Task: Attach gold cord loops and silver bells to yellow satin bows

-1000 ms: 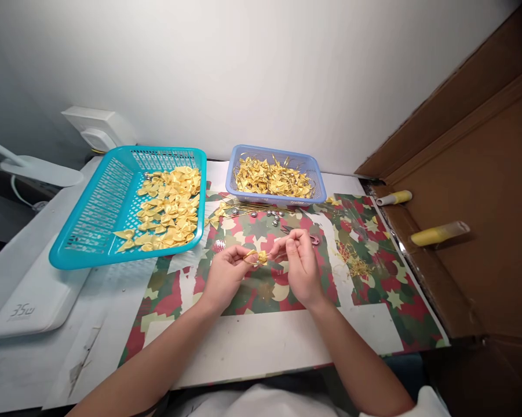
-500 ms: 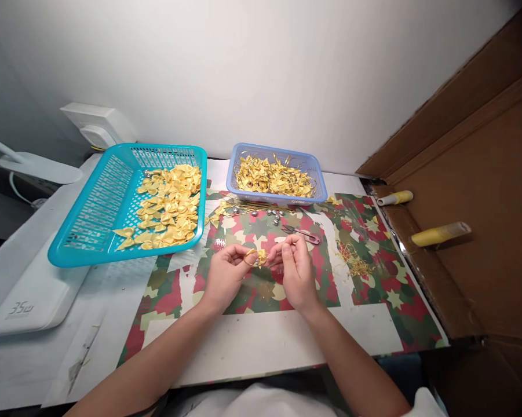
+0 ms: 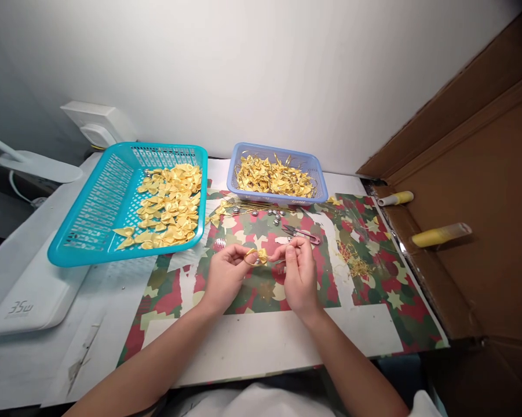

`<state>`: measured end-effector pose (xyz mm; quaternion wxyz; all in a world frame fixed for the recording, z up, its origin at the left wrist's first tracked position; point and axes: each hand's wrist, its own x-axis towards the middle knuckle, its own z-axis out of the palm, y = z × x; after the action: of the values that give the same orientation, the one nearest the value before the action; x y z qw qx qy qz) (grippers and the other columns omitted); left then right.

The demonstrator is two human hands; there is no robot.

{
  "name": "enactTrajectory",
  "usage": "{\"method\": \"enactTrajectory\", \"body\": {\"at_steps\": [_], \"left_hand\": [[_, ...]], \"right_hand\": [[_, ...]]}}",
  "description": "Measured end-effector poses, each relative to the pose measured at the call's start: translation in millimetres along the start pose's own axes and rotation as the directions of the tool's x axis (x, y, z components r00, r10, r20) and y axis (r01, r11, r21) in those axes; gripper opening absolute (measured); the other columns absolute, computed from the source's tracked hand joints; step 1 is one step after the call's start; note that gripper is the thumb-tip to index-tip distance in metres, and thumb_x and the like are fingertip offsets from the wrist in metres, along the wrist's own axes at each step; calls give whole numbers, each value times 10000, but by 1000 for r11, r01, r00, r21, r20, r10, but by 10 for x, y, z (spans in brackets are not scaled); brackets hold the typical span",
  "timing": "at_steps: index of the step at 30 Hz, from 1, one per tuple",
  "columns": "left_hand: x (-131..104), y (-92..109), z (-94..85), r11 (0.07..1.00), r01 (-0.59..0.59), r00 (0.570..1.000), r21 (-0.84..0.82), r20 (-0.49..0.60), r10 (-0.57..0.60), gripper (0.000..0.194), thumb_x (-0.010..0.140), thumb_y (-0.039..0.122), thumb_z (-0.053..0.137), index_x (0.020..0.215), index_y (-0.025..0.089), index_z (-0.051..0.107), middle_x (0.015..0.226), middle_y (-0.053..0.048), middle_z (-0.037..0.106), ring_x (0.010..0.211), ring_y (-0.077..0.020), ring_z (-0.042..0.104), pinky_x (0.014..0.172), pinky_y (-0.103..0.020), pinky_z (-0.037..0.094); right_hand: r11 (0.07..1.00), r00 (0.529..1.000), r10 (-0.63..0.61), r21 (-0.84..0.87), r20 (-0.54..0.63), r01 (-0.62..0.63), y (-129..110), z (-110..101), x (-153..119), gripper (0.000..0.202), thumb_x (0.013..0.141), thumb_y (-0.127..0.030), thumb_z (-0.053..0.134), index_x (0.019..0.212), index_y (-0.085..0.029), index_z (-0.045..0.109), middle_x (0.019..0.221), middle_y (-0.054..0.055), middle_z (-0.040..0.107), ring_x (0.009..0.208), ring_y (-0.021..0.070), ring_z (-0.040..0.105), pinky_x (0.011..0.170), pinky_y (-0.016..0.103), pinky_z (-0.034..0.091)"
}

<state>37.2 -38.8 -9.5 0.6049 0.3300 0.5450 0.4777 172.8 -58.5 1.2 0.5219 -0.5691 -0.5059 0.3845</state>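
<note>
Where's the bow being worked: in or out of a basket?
Out. The left hand holds the yellow bow over the patterned sheet, clear of the teal basket and blue basket.

A single marking can be read: "35W" (image 3: 21,307), in grey, stylised characters with a rounded W, on the near end of the white slab-shaped device (image 3: 47,313) at the left of the table (image 3: 113,313), partly beneath the teal basket (image 3: 76,214). Just below it runs a line of tiny print (image 3: 18,315), too small to make out. Pale marks (image 3: 298,201) show low on the front of the blue basket (image 3: 261,196); whether they are lettering or openings cannot be told.
</note>
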Motion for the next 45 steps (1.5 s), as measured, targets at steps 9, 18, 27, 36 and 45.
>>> {"method": "enactTrajectory", "body": {"at_steps": [9, 18, 27, 36, 45], "left_hand": [[39, -48, 13, 989, 83, 997, -122, 1, -83, 346, 528, 375, 853, 636, 155, 609, 625, 9, 648, 581, -117, 593, 622, -237, 495], [13, -29, 29, 993, 72, 997, -91, -22, -75, 334, 539, 392, 840, 628, 165, 612, 552, 18, 625, 539, -126, 581, 539, -230, 453], [-13, 1, 36, 999, 26, 999, -30, -38, -27, 302, 560, 388, 822, 631, 164, 632, 554, 12, 630, 526, -118, 561, 498, -215, 425], [-18, 1, 34, 995, 56, 998, -83, -6, -56, 313, 564, 391, 822, 649, 166, 622, 547, 5, 635, 533, -125, 580, 502, -213, 438], [11, -47, 13, 987, 95, 995, -131, -2, -96, 331, 580, 390, 819, 678, 158, 605, 574, 9, 630, 526, -118, 585, 462, -196, 409]], "right_hand": [[912, 965, 261, 323, 18, -253, 11, 62, 25, 188, 932, -418, 442, 891, -242, 391, 757, -35, 631, 635, 126, 657, 529, 233, 509], [912, 977, 209, 353, 42, -210, -8, 110, -13, 196, 933, -420, 462, 896, -237, 403, 749, -35, 636, 661, 126, 668, 582, 254, 540], [965, 998, 57, 254, 39, -65, -24, 126, -67, 147, 971, -361, 398, 895, -235, 413, 746, -19, 637, 700, 138, 655, 653, 293, 547], [961, 964, -233, -125, 125, 248, -74, 81, -155, 119, 970, -195, 346, 912, -244, 438, 782, 12, 633, 730, 154, 643, 676, 297, 514], [989, 984, -118, -72, 132, 128, -106, 46, -129, 108, 972, -224, 360, 895, -239, 434, 765, -5, 617, 650, 130, 597, 607, 262, 482]]}}
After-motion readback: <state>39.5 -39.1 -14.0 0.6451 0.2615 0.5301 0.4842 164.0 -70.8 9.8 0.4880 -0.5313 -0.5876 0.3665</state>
